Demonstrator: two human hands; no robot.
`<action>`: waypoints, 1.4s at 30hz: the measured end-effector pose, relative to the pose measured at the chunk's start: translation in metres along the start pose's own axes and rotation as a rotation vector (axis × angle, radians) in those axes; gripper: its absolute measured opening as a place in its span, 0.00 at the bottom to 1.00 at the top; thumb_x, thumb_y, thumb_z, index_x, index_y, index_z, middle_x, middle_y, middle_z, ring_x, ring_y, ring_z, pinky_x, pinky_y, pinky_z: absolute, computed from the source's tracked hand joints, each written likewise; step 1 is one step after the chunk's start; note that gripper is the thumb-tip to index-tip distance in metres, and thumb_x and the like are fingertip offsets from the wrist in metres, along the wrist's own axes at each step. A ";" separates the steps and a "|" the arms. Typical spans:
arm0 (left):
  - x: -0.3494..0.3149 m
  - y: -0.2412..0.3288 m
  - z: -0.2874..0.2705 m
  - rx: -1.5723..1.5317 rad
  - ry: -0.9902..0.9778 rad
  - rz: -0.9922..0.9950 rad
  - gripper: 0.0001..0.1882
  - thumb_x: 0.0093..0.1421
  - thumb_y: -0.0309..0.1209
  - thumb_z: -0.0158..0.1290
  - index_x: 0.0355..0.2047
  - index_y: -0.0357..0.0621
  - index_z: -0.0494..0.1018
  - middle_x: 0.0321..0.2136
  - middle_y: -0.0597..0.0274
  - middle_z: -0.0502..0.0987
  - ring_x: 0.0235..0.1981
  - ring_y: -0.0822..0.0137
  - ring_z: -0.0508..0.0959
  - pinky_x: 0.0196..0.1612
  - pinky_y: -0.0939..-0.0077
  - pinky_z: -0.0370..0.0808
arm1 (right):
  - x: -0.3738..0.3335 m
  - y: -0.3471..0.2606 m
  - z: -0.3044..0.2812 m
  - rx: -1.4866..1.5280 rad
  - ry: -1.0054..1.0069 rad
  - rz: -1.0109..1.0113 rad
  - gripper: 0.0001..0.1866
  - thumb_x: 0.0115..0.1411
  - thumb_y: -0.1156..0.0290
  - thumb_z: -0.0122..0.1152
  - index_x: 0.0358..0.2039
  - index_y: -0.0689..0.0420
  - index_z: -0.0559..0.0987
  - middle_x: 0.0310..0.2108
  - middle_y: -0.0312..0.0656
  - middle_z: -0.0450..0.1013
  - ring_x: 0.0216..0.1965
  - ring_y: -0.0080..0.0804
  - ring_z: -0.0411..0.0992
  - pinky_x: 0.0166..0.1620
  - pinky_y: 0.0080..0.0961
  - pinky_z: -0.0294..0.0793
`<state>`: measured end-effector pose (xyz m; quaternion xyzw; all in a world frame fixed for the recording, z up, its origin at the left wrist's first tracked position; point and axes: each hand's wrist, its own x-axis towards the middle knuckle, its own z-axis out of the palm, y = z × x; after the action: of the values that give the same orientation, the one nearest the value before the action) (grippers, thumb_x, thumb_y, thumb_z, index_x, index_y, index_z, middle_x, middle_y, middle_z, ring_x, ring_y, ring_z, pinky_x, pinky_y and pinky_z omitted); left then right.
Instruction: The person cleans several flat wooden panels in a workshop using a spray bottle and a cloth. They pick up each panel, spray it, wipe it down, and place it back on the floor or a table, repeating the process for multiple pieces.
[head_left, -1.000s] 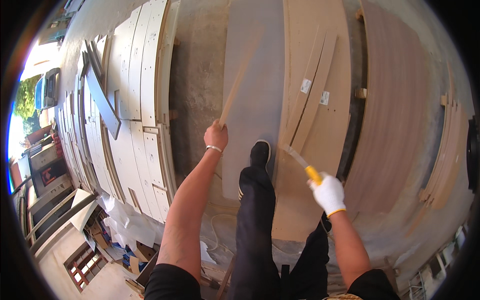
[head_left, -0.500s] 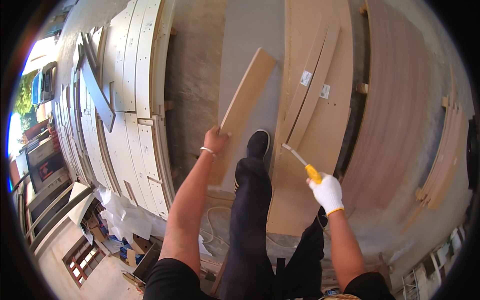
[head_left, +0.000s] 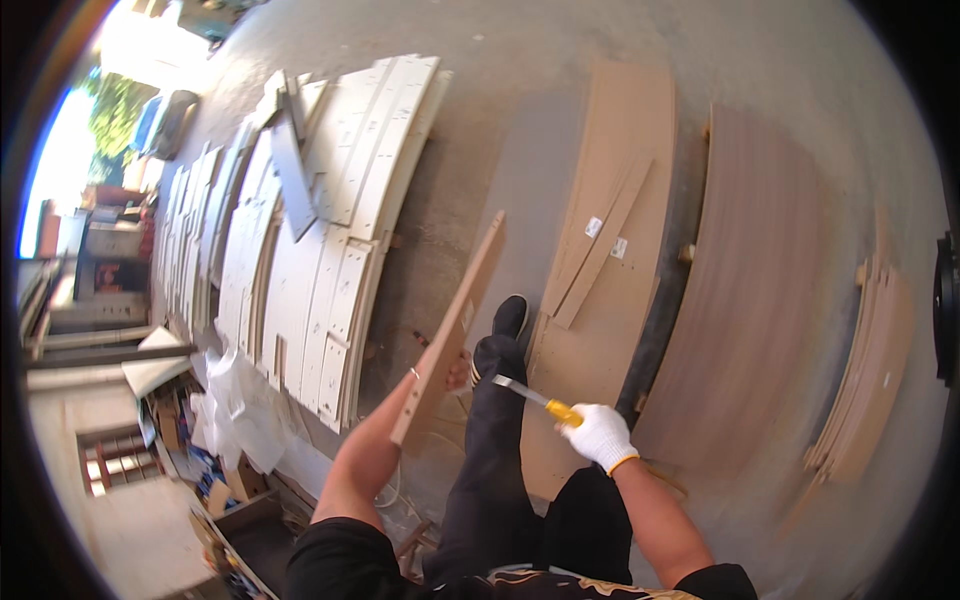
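Observation:
My bare left hand (head_left: 458, 371) is closed around a long, narrow wooden board (head_left: 440, 362), which is tilted upward and turned edge-on, with a few small holes along its edge. My right hand (head_left: 601, 437), in a white knit glove, grips a yellow-handled tool (head_left: 562, 412) with a narrow flat metal blade. Its blade points left toward the board, with a gap between them. To the right of the held board, two narrow boards (head_left: 606, 240) with white labels lie side by side on a stack of wide tan panels (head_left: 625, 110).
Cream-coloured boards (head_left: 345, 290) with cutouts are stacked to the left. A brown panel stack (head_left: 735, 290) and a pile of narrow boards (head_left: 862, 370) are on the right. Plastic sheeting (head_left: 240, 405) and an open box (head_left: 250, 535) sit at lower left. My shoe (head_left: 510, 315) stands on the floor.
The held board has turned from showing its broad face to edge-on and come lower and closer. My right hand has brought the tool left, nearer the board. The whole view has shifted and tilted.

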<state>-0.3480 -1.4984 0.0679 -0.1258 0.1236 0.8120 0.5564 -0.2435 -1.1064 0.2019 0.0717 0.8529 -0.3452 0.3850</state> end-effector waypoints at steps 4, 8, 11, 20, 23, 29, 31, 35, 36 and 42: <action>-0.056 -0.160 0.074 -0.074 0.241 0.152 0.28 0.68 0.54 0.44 0.40 0.39 0.74 0.16 0.61 0.66 0.16 0.64 0.69 0.20 0.66 0.66 | -0.040 0.039 -0.040 0.183 0.469 0.184 0.18 0.56 0.53 0.69 0.33 0.56 0.85 0.30 0.53 0.80 0.34 0.54 0.80 0.37 0.46 0.78; -0.100 -0.264 0.154 0.215 0.579 0.285 0.34 0.69 0.60 0.43 0.39 0.38 0.79 0.21 0.57 0.75 0.20 0.60 0.75 0.27 0.66 0.73 | -0.074 0.054 -0.050 -0.035 0.366 -0.012 0.17 0.56 0.54 0.70 0.34 0.56 0.86 0.30 0.53 0.81 0.35 0.54 0.80 0.38 0.46 0.78; -0.133 -0.308 0.198 0.941 1.420 0.336 0.35 0.67 0.60 0.48 0.42 0.35 0.81 0.36 0.47 0.84 0.31 0.53 0.83 0.40 0.64 0.79 | -0.088 0.044 -0.046 -0.032 0.354 -0.038 0.17 0.55 0.56 0.70 0.34 0.57 0.85 0.30 0.53 0.81 0.34 0.52 0.80 0.38 0.44 0.77; -0.190 -0.496 0.207 1.301 2.246 0.352 0.10 0.59 0.35 0.55 0.40 0.49 0.73 0.34 0.55 0.79 0.37 0.49 0.82 0.39 0.51 0.77 | -0.175 -0.008 0.103 -0.333 -0.321 -0.460 0.17 0.54 0.62 0.66 0.32 0.66 0.82 0.26 0.56 0.79 0.31 0.51 0.80 0.38 0.40 0.76; -0.199 -0.587 0.206 0.985 2.299 0.408 0.11 0.59 0.33 0.55 0.41 0.47 0.73 0.37 0.54 0.78 0.39 0.48 0.82 0.41 0.51 0.78 | -0.227 -0.014 0.152 -0.362 -0.290 -0.491 0.10 0.55 0.69 0.64 0.31 0.64 0.83 0.21 0.47 0.78 0.24 0.38 0.78 0.32 0.36 0.75; -0.196 -0.821 0.220 0.606 2.405 0.543 0.13 0.61 0.38 0.56 0.41 0.45 0.70 0.40 0.52 0.77 0.41 0.46 0.80 0.42 0.51 0.77 | -0.372 0.082 0.220 -0.843 -0.891 -0.702 0.07 0.56 0.73 0.64 0.33 0.62 0.84 0.23 0.44 0.80 0.22 0.29 0.77 0.27 0.27 0.73; -0.172 -0.906 0.233 0.465 2.405 0.590 0.13 0.62 0.38 0.56 0.41 0.45 0.70 0.40 0.52 0.76 0.41 0.45 0.80 0.42 0.50 0.77 | -0.414 0.103 0.238 -0.846 -0.910 -0.585 0.07 0.56 0.74 0.63 0.32 0.62 0.84 0.23 0.44 0.80 0.20 0.28 0.75 0.26 0.26 0.73; -0.142 -1.028 0.262 0.321 2.380 0.700 0.13 0.63 0.39 0.55 0.41 0.45 0.69 0.40 0.51 0.76 0.40 0.44 0.80 0.42 0.49 0.76 | -0.495 0.129 0.271 -0.835 -0.865 -0.470 0.06 0.57 0.75 0.60 0.32 0.60 0.84 0.20 0.43 0.78 0.17 0.27 0.73 0.22 0.27 0.70; -0.143 -1.044 0.268 0.295 2.374 0.687 0.13 0.64 0.39 0.54 0.42 0.45 0.69 0.41 0.51 0.76 0.40 0.44 0.80 0.42 0.49 0.76 | -0.512 0.133 0.277 -0.828 -0.805 -0.459 0.06 0.57 0.75 0.59 0.32 0.60 0.84 0.20 0.43 0.78 0.17 0.27 0.73 0.22 0.27 0.70; -0.235 -1.036 0.253 0.249 2.576 0.668 0.10 0.66 0.36 0.50 0.44 0.45 0.68 0.40 0.47 0.76 0.39 0.43 0.81 0.40 0.48 0.78 | -0.560 0.139 0.288 -0.872 -0.637 -0.634 0.09 0.57 0.73 0.59 0.35 0.62 0.82 0.22 0.44 0.77 0.19 0.31 0.74 0.24 0.30 0.71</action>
<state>0.6852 -1.2547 0.3225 -0.7100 0.6543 0.1946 -0.1726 0.3733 -1.1072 0.3900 -0.4551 0.7384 -0.0675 0.4930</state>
